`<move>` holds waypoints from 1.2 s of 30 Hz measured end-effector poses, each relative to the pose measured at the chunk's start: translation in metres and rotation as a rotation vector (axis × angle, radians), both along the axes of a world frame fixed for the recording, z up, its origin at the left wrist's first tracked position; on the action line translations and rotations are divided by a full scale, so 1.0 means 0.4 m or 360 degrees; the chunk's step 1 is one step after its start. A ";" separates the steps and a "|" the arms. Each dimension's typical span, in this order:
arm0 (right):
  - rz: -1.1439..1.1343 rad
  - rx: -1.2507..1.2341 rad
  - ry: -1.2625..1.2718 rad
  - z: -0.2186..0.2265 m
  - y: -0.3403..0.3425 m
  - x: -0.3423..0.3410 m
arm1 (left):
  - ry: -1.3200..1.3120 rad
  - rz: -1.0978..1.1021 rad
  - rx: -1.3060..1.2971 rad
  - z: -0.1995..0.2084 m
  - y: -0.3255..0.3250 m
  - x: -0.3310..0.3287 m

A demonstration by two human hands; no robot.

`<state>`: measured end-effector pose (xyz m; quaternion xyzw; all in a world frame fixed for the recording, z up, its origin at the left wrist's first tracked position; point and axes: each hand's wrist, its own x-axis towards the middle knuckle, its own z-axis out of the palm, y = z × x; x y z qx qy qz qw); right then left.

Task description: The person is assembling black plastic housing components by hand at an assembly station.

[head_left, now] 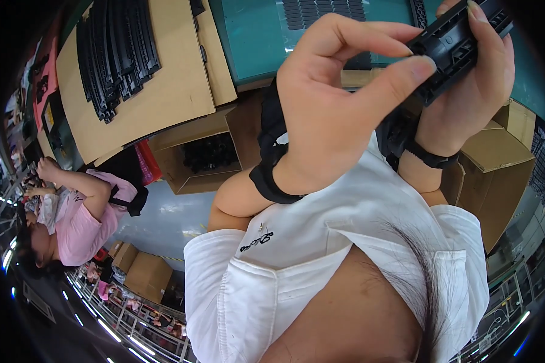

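The black plastic part (pixel 457 45) is held up in the air above the green worktop's (pixel 248 42) near edge, gripped between both hands. The left hand (pixel 333 109) pinches its lower end between thumb and forefinger; the right hand (pixel 475 97) wraps its fingers around the far side. The part looks light and stiff, a ribbed moulding with hard edges, probably not slippery. Its ribs and long sides seem the safest hold. More black strips (pixel 118 51) lie on cardboard (pixel 175 91) at the worktop's left.
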<state>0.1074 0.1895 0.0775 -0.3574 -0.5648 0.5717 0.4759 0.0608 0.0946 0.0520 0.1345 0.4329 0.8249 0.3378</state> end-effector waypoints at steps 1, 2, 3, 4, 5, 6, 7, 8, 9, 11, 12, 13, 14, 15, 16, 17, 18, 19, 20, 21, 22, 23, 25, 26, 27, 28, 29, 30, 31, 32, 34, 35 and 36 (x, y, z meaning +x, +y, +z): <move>-0.0001 -0.0003 -0.0016 -0.001 0.002 0.001 | 0.0237 0.0108 -0.0005 -0.006 0.000 0.003; -0.0001 -0.0006 -0.0031 -0.001 0.003 0.001 | 0.0474 0.0217 -0.0010 -0.009 0.001 0.004; 0.0001 -0.0003 -0.0031 -0.002 0.003 0.000 | 0.0475 0.0219 -0.0008 -0.010 0.002 0.003; -0.0001 -0.0004 -0.0037 -0.004 0.004 -0.001 | 0.0450 0.0222 -0.0009 -0.010 0.002 0.003; -0.0004 -0.0005 -0.0043 -0.006 0.004 -0.003 | 0.0425 0.0224 -0.0011 -0.010 0.003 0.003; -0.0006 -0.0008 -0.0050 -0.007 0.004 -0.003 | 0.0399 0.0226 -0.0014 -0.010 0.003 0.003; -0.0004 -0.0007 -0.0050 -0.007 0.003 -0.004 | 0.0373 0.0228 -0.0017 -0.009 0.002 0.003; -0.0010 -0.0007 -0.0057 -0.006 0.001 -0.005 | 0.0348 0.0230 -0.0021 -0.008 0.002 0.004; -0.0017 -0.0007 -0.0064 -0.006 -0.001 -0.006 | 0.0322 0.0232 -0.0025 -0.007 0.002 0.004; -0.0024 -0.0005 -0.0067 -0.019 0.009 -0.003 | 0.0274 0.0233 -0.0030 0.001 0.002 0.004; 0.0032 0.0088 0.0041 -0.048 0.037 0.007 | 0.0252 0.0232 -0.0032 0.009 0.002 0.004; 0.0089 0.0184 0.0148 -0.080 0.068 0.021 | 0.0228 0.0233 -0.0032 0.015 0.002 0.006; 0.0153 0.0276 0.0254 -0.097 0.087 0.029 | 0.0204 0.0239 -0.0035 0.017 0.002 0.007; 0.0160 0.0278 0.0256 -0.105 0.098 0.039 | 0.0205 0.0246 -0.0034 0.000 0.008 0.006; 0.0160 0.0248 0.0269 -0.107 0.107 0.047 | 0.0404 0.0357 -0.0002 -0.016 0.017 0.004; 0.0160 0.0218 0.0282 -0.108 0.116 0.054 | 0.0602 0.0469 0.0030 -0.032 0.026 0.002; 0.0163 0.0187 0.0296 -0.109 0.121 0.059 | 0.0801 0.0583 0.0062 -0.047 0.033 0.002; 0.0163 0.0191 0.0298 -0.112 0.126 0.063 | 0.1001 0.0697 0.0094 -0.062 0.041 0.001; 0.0160 0.0260 0.0296 -0.118 0.130 0.067 | 0.1200 0.0812 0.0127 -0.077 0.049 0.001; 0.0156 0.0326 0.0296 -0.122 0.132 0.070 | 0.1401 0.0924 0.0158 -0.088 0.057 -0.002; 0.0151 0.0393 0.0295 -0.125 0.133 0.072 | 0.1602 0.1036 0.0190 -0.092 0.066 -0.006; 0.0149 0.0394 0.0298 -0.125 0.133 0.073 | 0.1605 0.1035 0.0193 -0.093 0.065 -0.002; 0.0079 0.0550 0.0192 -0.125 0.137 0.077 | 0.1586 0.1012 0.0165 -0.090 0.066 0.004; 0.0046 0.0626 0.0136 -0.129 0.141 0.083 | 0.1575 0.1002 0.0147 -0.090 0.068 0.011; 0.0047 0.0622 0.0137 -0.133 0.148 0.090 | 0.1564 0.0990 0.0127 -0.090 0.071 0.018; 0.0046 0.0641 0.0136 -0.139 0.160 0.099 | 0.1553 0.0979 0.0105 -0.091 0.075 0.025; 0.0047 0.0657 0.0135 -0.147 0.172 0.106 | 0.1542 0.0967 0.0079 -0.093 0.080 0.031; 0.0050 0.0670 0.0133 -0.155 0.182 0.110 | 0.1530 0.0955 0.0048 -0.095 0.085 0.035; 0.0047 0.0664 0.0141 -0.173 0.191 0.103 | 0.1527 0.0943 0.0030 -0.112 0.095 0.030; 0.0049 0.0527 0.0252 -0.190 0.196 0.092 | 0.1523 0.0931 0.0008 -0.130 0.103 0.023; 0.0054 0.0248 0.0470 -0.227 0.203 0.061 | 0.1514 0.0911 -0.0038 -0.165 0.116 0.001; 0.0056 0.0241 0.0476 -0.250 0.207 0.043 | 0.1522 0.0911 -0.0044 -0.179 0.113 -0.016; 0.0064 0.0284 0.0500 -0.257 0.205 0.031 | 0.1467 0.0858 -0.0097 -0.176 0.105 -0.026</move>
